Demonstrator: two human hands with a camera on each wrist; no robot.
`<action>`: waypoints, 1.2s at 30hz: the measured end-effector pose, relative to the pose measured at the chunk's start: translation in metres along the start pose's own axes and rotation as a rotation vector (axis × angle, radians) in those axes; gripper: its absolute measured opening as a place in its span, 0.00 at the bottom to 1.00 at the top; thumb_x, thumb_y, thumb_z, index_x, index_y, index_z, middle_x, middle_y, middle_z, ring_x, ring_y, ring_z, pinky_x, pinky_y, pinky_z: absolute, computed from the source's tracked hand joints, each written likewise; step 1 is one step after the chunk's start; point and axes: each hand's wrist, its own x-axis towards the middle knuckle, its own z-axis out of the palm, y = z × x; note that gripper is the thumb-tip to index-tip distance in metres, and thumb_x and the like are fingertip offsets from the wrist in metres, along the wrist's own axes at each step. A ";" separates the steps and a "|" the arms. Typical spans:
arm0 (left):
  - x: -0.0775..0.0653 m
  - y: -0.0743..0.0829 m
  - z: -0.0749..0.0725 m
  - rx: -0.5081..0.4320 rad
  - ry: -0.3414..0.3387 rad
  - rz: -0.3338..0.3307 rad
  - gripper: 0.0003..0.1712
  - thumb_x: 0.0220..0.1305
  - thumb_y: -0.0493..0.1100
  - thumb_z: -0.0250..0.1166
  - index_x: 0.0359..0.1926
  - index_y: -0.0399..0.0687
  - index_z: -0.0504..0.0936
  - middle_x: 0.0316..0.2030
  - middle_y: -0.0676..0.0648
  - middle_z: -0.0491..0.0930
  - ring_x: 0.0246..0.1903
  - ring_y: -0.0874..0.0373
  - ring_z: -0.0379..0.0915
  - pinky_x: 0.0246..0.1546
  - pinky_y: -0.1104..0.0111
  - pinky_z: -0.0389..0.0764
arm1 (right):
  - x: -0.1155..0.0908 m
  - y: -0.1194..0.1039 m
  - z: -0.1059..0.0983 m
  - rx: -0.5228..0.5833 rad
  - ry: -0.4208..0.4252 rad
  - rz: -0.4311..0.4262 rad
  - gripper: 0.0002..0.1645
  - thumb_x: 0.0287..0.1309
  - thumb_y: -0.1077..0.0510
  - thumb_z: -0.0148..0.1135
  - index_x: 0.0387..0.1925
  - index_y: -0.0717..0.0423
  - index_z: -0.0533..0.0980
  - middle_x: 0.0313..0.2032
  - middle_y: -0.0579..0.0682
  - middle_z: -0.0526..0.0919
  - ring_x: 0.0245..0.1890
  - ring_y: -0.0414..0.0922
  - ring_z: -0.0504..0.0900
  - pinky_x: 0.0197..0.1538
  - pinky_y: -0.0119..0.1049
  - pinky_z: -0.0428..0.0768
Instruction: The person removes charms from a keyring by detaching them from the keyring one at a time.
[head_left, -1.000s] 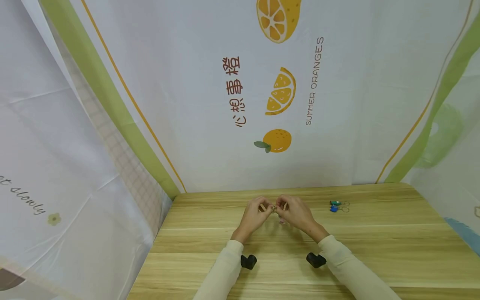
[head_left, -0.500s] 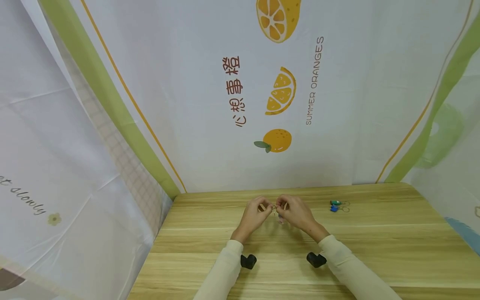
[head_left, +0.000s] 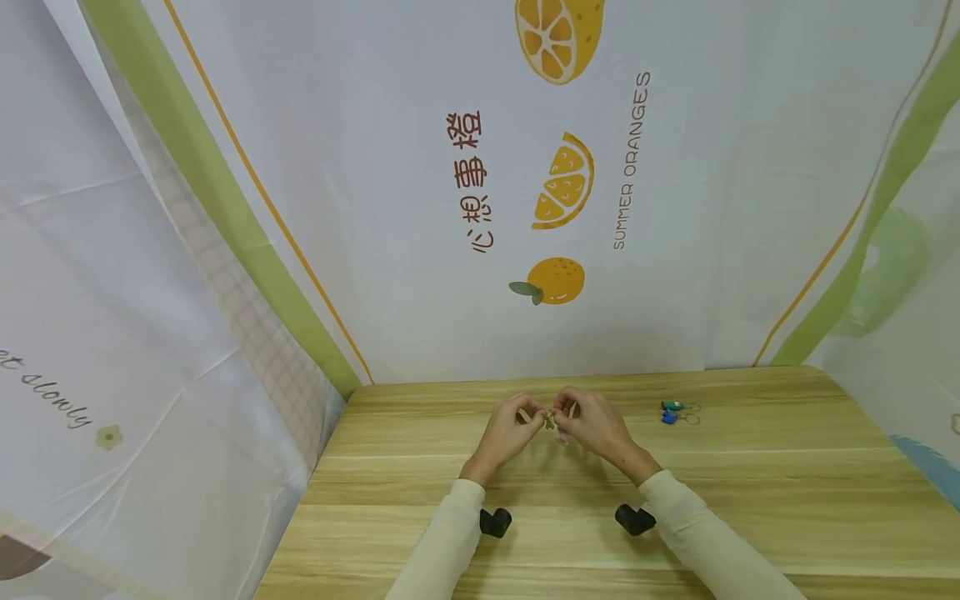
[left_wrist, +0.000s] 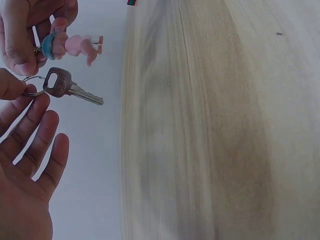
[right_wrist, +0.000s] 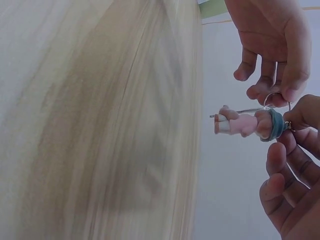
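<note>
Both hands meet over the far middle of the wooden table in the head view. My left hand (head_left: pixel 510 433) pinches a metal key ring (left_wrist: pixel 35 86) between thumb and finger, its other fingers spread loosely in the left wrist view. From that ring a key (left_wrist: pixel 61 84) sticks out, blade away from the hand. Close beside it, my right hand (head_left: pixel 596 427) pinches the small metal fitting at the top of a pink figurine charm (right_wrist: pixel 245 122) with a teal band. In the right wrist view the figurine partly hides the key.
Two keychains lie on the table (head_left: pixel 750 492) right of the hands, one with a green charm (head_left: pixel 672 405) and one with a blue charm (head_left: pixel 669 417). Behind the far edge hangs a white printed curtain (head_left: pixel 405 250). Black camera mounts (head_left: pixel 497 523) sit at the wrists.
The key below the fingers has turned, looking thin half a second ago and broader now. Both hands stay in nearly the same place, still pinching.
</note>
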 end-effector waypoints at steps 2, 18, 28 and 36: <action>0.000 0.001 0.000 0.003 -0.004 -0.004 0.07 0.78 0.41 0.63 0.45 0.48 0.88 0.41 0.49 0.86 0.41 0.56 0.82 0.42 0.71 0.83 | 0.000 -0.001 -0.001 0.000 0.002 -0.002 0.03 0.68 0.59 0.71 0.37 0.49 0.83 0.30 0.40 0.85 0.26 0.33 0.77 0.30 0.29 0.75; 0.001 0.002 0.002 0.002 -0.015 -0.016 0.10 0.80 0.45 0.63 0.45 0.46 0.88 0.42 0.49 0.86 0.43 0.57 0.80 0.45 0.71 0.82 | 0.000 -0.003 -0.002 -0.025 0.030 -0.063 0.03 0.67 0.58 0.72 0.36 0.50 0.84 0.31 0.42 0.86 0.25 0.32 0.77 0.29 0.28 0.74; 0.002 0.005 0.003 0.017 -0.018 -0.004 0.10 0.79 0.43 0.62 0.43 0.44 0.88 0.41 0.48 0.86 0.43 0.55 0.81 0.47 0.68 0.83 | -0.001 -0.003 -0.002 -0.049 0.037 -0.056 0.04 0.65 0.59 0.73 0.37 0.48 0.83 0.30 0.41 0.86 0.24 0.31 0.75 0.27 0.28 0.73; 0.004 0.003 0.005 0.016 0.000 0.029 0.07 0.78 0.40 0.64 0.42 0.46 0.88 0.40 0.48 0.86 0.41 0.52 0.82 0.45 0.69 0.84 | 0.000 -0.003 0.000 -0.064 0.030 -0.022 0.04 0.65 0.59 0.72 0.36 0.49 0.82 0.30 0.42 0.85 0.24 0.33 0.76 0.27 0.29 0.74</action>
